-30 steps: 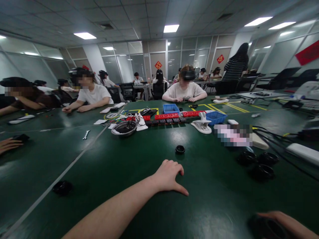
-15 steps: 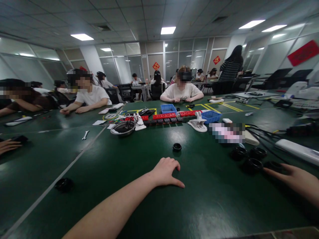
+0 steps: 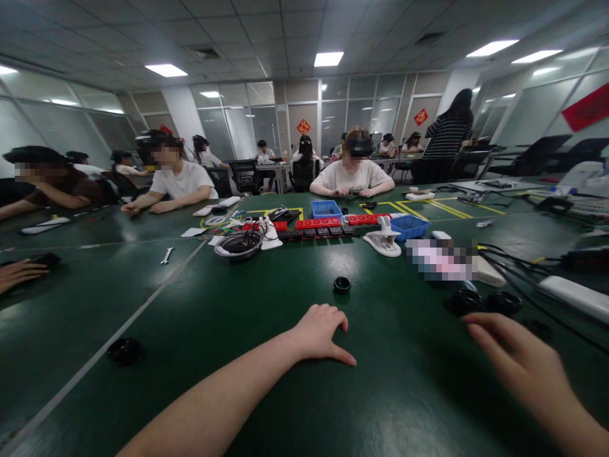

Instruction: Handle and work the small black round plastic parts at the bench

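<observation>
right hand [image 3: 518, 362] is at the black cups [image 3: 503, 302], right side of green table [image 3: 390, 406]; whether it grips anything cannot be told. white bar [image 3: 578, 297] lies beyond. lone cup [image 3: 341, 286] stands ahead of left hand [image 3: 323, 333], white clip [image 3: 384, 244] further back. table surface spans between hands. right fingers curve; left hand is half open, empty, thumb spread.
</observation>
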{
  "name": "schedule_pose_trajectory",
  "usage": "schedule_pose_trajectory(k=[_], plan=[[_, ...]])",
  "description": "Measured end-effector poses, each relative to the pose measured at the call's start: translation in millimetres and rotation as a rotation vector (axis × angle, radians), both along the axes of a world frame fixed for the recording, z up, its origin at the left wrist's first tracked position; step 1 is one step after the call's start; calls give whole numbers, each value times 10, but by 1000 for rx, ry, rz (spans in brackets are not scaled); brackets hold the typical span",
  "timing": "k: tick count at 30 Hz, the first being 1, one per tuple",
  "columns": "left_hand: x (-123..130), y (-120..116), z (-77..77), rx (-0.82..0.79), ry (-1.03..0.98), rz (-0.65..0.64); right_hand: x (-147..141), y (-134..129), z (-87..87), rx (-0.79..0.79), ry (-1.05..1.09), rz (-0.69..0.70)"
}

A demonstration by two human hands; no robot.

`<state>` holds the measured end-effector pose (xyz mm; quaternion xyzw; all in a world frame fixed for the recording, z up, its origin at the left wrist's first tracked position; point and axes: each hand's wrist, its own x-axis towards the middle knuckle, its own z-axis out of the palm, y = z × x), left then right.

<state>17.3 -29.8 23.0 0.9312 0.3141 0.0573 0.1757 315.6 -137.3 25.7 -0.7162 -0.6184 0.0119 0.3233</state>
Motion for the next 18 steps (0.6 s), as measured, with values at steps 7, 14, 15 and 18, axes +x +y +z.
schedule_pose_trajectory(k=[7,14,15,18], plan=[[-21,12,-73,99,-36,-10,-1135,1106,-145,-216,-70,233],[-30,21,-78,105,-55,-17,-1379,1577,-224,-218,-69,278],[-30,28,-81,106,-56,-16,-1374,1552,-198,-221,-71,337],[-37,66,-93,99,-51,-44,-1290,1316,-96,-235,-86,518]])
